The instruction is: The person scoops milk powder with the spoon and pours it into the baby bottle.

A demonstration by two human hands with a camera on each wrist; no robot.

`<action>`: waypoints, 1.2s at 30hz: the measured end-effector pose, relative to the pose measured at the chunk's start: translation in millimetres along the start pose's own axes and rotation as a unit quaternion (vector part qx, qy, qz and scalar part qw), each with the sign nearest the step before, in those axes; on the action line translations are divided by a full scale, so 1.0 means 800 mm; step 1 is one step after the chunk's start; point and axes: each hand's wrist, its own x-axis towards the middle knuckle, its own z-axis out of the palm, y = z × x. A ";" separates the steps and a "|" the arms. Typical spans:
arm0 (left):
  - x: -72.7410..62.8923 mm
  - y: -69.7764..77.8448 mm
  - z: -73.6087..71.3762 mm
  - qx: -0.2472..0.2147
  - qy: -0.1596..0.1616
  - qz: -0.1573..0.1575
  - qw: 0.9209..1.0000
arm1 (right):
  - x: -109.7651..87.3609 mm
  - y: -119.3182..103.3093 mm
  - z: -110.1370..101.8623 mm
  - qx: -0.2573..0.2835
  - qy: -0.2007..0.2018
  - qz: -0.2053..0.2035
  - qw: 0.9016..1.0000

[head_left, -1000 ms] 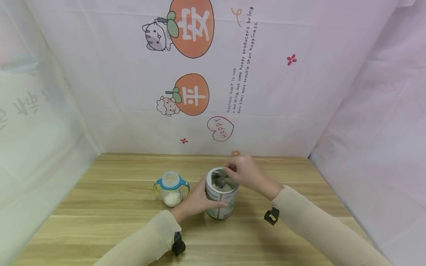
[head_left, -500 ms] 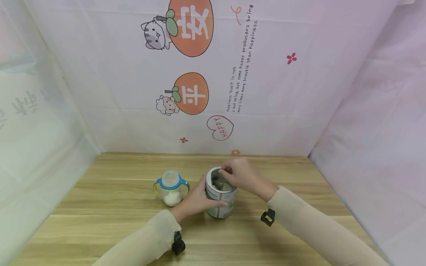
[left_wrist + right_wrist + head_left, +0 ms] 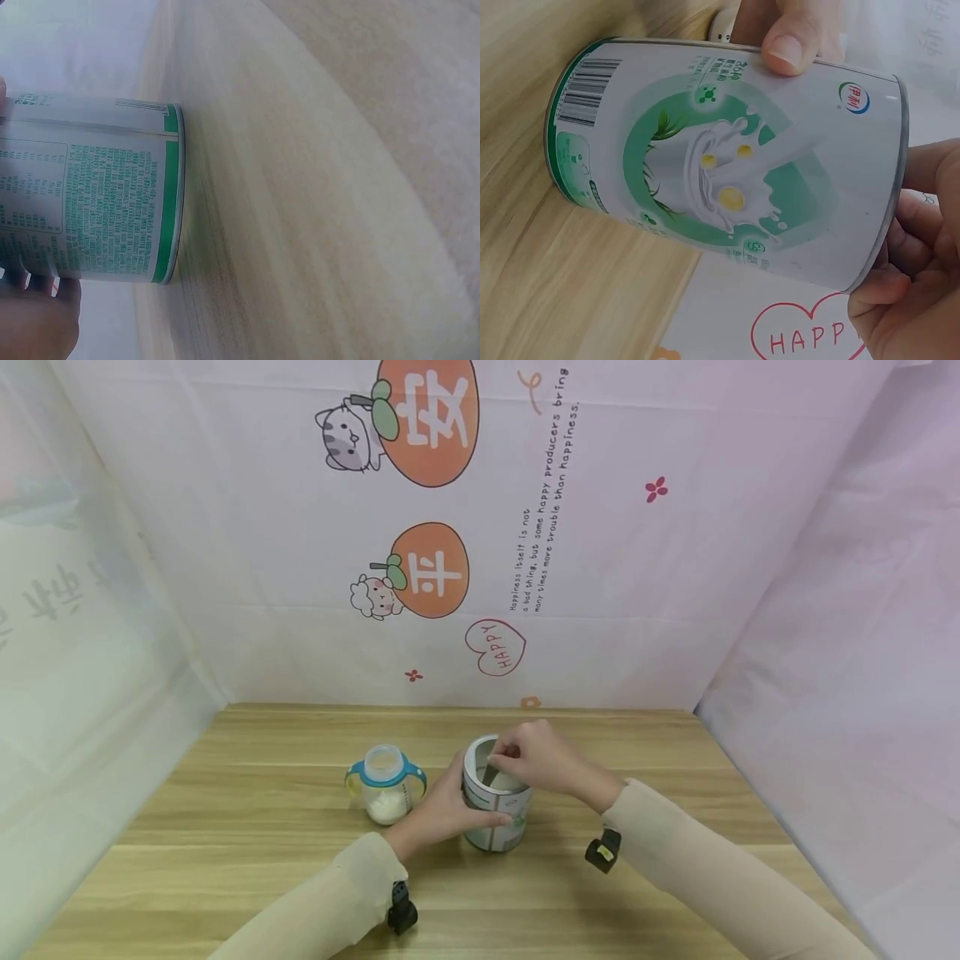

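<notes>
A white and green milk powder can (image 3: pixel 497 838) stands lidless on the table, pale powder showing inside. My left hand (image 3: pixel 441 810) grips its left side, thumb across the front; in the right wrist view that thumb lies along the printed can (image 3: pixel 727 172). Over the mouth, my right hand (image 3: pixel 542 758) pinches the dark handle of a spoon (image 3: pixel 490 774), whose lower end is hidden in the can. Left of the can stands a baby bottle (image 3: pixel 387 808) without a cap, with a blue two-handled collar and white powder in the bottom.
The wood-grain table (image 3: pixel 247 827) meets a white printed cloth (image 3: pixel 600 635) at the back. Cloth walls also rise on the left and right. Both wrists wear a small black camera on a strap.
My right hand has shifted slightly left over the can, and the spoon has gone lower, its shiny part now out of sight. The left hand, can and bottle have stayed put.
</notes>
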 end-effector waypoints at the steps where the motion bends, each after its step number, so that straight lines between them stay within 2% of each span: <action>1: 0.000 0.000 0.000 0.001 0.000 0.000 1.000 | 0.000 0.000 0.000 0.004 -0.003 -0.002 1.000; 6: 0.000 0.002 0.000 0.003 -0.002 -0.001 1.000 | 0.000 0.003 -0.002 0.018 -0.010 -0.006 1.000; 13: -0.001 0.002 0.000 0.000 -0.005 0.007 1.000 | -0.001 0.013 -0.010 0.071 -0.017 0.044 0.996; 18: -0.001 0.002 0.000 0.004 0.001 0.003 1.000 | -0.004 0.021 -0.019 0.095 0.004 0.066 0.993; 26: -0.001 0.002 0.001 0.002 0.008 0.002 1.000 | -0.007 0.030 -0.028 0.116 0.035 0.068 0.990; 36: 0.000 -0.004 0.001 0.007 0.012 -0.004 1.000 | -0.012 0.040 -0.031 0.140 0.039 0.123 0.982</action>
